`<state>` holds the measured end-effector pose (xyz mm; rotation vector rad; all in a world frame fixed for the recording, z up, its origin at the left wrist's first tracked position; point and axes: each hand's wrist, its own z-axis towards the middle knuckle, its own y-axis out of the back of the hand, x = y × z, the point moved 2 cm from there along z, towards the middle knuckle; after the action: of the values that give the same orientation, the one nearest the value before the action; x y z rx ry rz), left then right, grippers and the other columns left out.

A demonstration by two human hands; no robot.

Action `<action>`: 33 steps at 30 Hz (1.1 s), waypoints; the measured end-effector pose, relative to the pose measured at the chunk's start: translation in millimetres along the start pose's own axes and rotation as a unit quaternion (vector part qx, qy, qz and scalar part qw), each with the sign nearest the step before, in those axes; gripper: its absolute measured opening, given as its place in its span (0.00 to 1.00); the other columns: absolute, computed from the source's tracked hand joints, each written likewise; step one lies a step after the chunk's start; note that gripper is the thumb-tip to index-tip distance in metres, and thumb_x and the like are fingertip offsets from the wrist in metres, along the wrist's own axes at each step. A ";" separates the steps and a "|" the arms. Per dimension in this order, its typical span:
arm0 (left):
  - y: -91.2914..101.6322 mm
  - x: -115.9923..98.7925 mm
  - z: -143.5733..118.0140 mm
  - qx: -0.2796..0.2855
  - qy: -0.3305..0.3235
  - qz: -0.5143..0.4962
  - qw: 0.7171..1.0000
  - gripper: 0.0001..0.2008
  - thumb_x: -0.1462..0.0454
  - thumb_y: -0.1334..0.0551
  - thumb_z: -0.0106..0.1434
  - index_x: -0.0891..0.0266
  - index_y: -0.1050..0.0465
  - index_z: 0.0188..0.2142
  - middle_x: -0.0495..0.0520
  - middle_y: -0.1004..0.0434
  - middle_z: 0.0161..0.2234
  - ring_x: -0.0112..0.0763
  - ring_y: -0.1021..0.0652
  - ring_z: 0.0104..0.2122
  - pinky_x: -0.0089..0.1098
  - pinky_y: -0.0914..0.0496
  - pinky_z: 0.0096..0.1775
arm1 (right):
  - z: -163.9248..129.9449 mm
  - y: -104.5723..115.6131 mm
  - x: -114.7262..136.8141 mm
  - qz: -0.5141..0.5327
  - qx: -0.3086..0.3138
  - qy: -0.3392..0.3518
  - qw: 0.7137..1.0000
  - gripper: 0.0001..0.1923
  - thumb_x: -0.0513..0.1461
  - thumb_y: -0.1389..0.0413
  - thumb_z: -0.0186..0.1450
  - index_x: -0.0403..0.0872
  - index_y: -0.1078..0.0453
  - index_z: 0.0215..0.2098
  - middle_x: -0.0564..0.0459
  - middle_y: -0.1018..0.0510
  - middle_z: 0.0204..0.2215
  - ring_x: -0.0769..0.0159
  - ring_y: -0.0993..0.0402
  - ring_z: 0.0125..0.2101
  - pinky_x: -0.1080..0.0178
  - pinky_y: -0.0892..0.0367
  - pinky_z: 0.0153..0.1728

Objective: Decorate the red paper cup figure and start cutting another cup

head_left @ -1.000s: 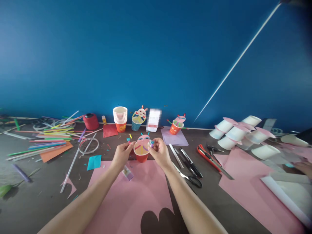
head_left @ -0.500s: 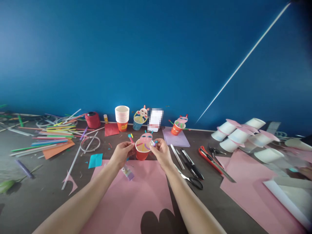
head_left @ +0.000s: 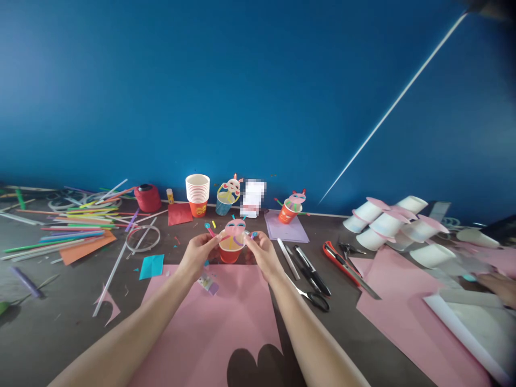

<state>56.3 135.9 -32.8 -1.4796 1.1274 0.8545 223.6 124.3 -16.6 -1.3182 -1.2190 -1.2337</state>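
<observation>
**Red cup craft pinched between both hands above the pink sheet**

The red paper cup (head_left: 231,250) sits upright between the two hands, mouth up, its long axis near vertical, hovering or resting just past the far edge of the big pink sheet (head_left: 217,317); I cannot tell whether its base touches the table. A pink paper face (head_left: 235,228) stands at its far rim, tipped up toward the blue wall, with short coloured straw bits sticking out on either side like arms.

The left hand (head_left: 196,253) has its fingers drawn narrow, pinching the straw piece (head_left: 210,230) at the cup's left rim. The right hand (head_left: 262,252) is likewise closed narrow on the small piece at the right rim. From here, the work seems to want a light, even pinch on both sides, so the thin cup wall does not buckle and the face stays square.

Just beside the left wrist lies a small purple glue stick (head_left: 209,283). To the right lie pens and black scissors (head_left: 316,300), then a red utility knife (head_left: 336,254). A stack of cups (head_left: 197,191) stands by the wall, loose straws (head_left: 68,226) spread far left.
</observation>
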 end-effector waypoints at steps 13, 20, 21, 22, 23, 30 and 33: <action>-12.4 -0.8 -9.4 0.028 -0.021 -0.010 0.999 0.16 0.56 0.32 0.43 0.66 0.28 0.28 0.52 0.23 0.22 0.32 0.24 0.22 0.31 0.30 0.27 | 8.4 7.2 -9.1 -0.212 -0.063 0.066 0.973 0.12 0.45 0.45 0.51 0.46 0.37 0.30 0.59 0.34 0.16 0.70 0.37 0.17 0.69 0.43 0.18; -14.1 0.0 -10.6 0.031 -0.021 -0.011 0.999 0.15 0.57 0.33 0.45 0.66 0.28 0.28 0.53 0.23 0.22 0.32 0.23 0.22 0.31 0.29 0.27 | 4.7 4.8 -4.2 -0.248 -0.099 0.078 0.961 0.13 0.48 0.45 0.52 0.48 0.36 0.30 0.56 0.32 0.19 0.66 0.34 0.20 0.68 0.44 0.19; -14.4 -0.4 -11.0 0.032 -0.020 -0.012 0.999 0.15 0.57 0.32 0.45 0.66 0.28 0.29 0.53 0.23 0.22 0.33 0.23 0.22 0.31 0.29 0.27 | 4.2 4.3 -4.1 -0.257 -0.103 0.081 0.958 0.14 0.49 0.46 0.52 0.48 0.36 0.30 0.56 0.32 0.19 0.66 0.34 0.20 0.68 0.44 0.19; -14.7 -0.9 -11.5 0.034 -0.018 -0.012 0.999 0.15 0.58 0.32 0.44 0.66 0.28 0.29 0.53 0.23 0.22 0.33 0.23 0.22 0.31 0.29 0.27 | 3.8 3.9 -4.1 -0.264 -0.105 0.084 0.955 0.14 0.49 0.47 0.53 0.48 0.36 0.30 0.56 0.32 0.19 0.66 0.34 0.20 0.67 0.44 0.19; -15.1 -1.4 -12.0 0.034 -0.017 -0.014 0.999 0.15 0.58 0.32 0.44 0.66 0.27 0.29 0.53 0.23 0.22 0.33 0.23 0.22 0.32 0.29 0.27 | 3.4 3.6 -4.3 -0.269 -0.107 0.089 0.953 0.14 0.50 0.47 0.54 0.48 0.36 0.30 0.56 0.32 0.19 0.65 0.34 0.20 0.67 0.44 0.20; -12.3 1.0 -8.8 0.015 -0.007 -0.027 0.999 0.14 0.59 0.31 0.43 0.67 0.28 0.27 0.51 0.26 0.21 0.29 0.25 0.21 0.29 0.30 0.27 | 2.6 3.1 -3.1 -0.147 -0.064 0.046 0.986 0.14 0.47 0.44 0.51 0.48 0.38 0.31 0.59 0.35 0.17 0.70 0.38 0.16 0.68 0.41 0.17; -5.0 2.5 -2.4 -0.006 -0.001 -0.034 0.999 0.15 0.58 0.32 0.44 0.69 0.29 0.26 0.51 0.28 0.20 0.25 0.27 0.19 0.26 0.31 0.25 | 1.0 -0.4 -0.7 -0.022 0.007 -0.008 1.000 0.15 0.46 0.45 0.52 0.48 0.39 0.35 0.61 0.35 0.18 0.72 0.38 0.15 0.67 0.36 0.16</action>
<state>61.6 133.2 -33.2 -1.5177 1.0662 0.8183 223.2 125.2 -17.4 -1.2985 -1.2711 -1.2448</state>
